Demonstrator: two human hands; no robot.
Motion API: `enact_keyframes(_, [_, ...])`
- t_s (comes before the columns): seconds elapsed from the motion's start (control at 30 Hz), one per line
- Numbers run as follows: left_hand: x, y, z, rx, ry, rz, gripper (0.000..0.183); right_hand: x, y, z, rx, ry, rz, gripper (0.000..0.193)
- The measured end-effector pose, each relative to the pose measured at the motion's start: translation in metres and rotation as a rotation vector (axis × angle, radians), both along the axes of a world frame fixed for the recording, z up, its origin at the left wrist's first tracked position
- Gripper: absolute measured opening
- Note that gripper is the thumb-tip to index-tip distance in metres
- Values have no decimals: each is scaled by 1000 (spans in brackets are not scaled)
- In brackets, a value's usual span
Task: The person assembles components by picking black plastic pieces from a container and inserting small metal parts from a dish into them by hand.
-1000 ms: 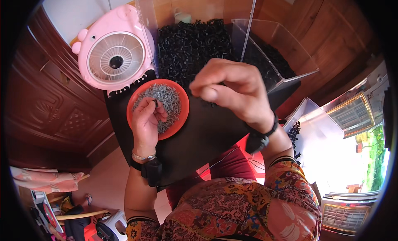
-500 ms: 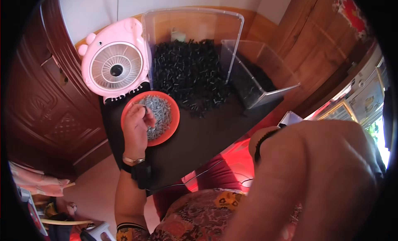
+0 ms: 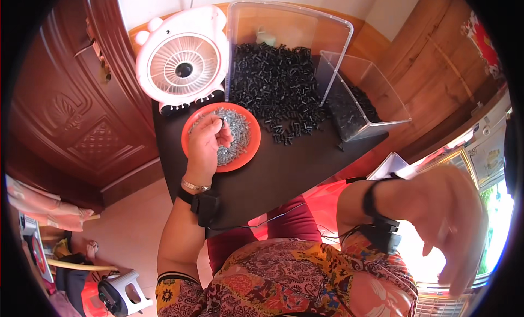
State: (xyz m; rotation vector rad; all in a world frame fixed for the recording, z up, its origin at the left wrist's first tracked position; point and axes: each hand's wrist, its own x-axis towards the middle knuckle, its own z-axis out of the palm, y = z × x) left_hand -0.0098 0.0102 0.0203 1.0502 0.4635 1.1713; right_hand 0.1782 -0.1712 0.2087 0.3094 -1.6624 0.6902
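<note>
My left hand is above an orange dish filled with small silvery metal pieces. Its fingers are curled closed, with a small black piece pinched at the thumb and forefinger. Most of that piece is hidden by the fingers. Raised off the table at the far right, close to the camera, my right hand hangs with loose, outstretched fingers, somewhat blurred, and nothing shows in it. A big pile of short black tube-like pieces lies on the dark table beyond the dish.
A pink pig-shaped fan stands at the back left. Behind the black pile rises a clear plastic panel. A clear bin with black pieces is at the table's right. A cable runs along the front edge of the table.
My right hand has swung from across the lower right to the far right side, uncovering my lap. The view has shifted; my left hand stays over the dish.
</note>
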Motion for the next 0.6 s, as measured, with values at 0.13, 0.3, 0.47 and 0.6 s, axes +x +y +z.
enact_keyframes(0.13, [-23,3,-19,-42,-20,56,18,-18,48,3,-301,-399,263,13])
enact_keyframes(0.3, [-9,4,-7,-32,-49,-18,16,-109,34,-27,-303,-318,370,14])
enact_keyframes(0.47, [-7,5,-1,-21,-32,-35,17,-145,29,-53,-294,-225,569,19])
enact_keyframes(0.6, [-16,4,-7,-31,-28,-38,18,-187,14,-83,-274,-138,788,24])
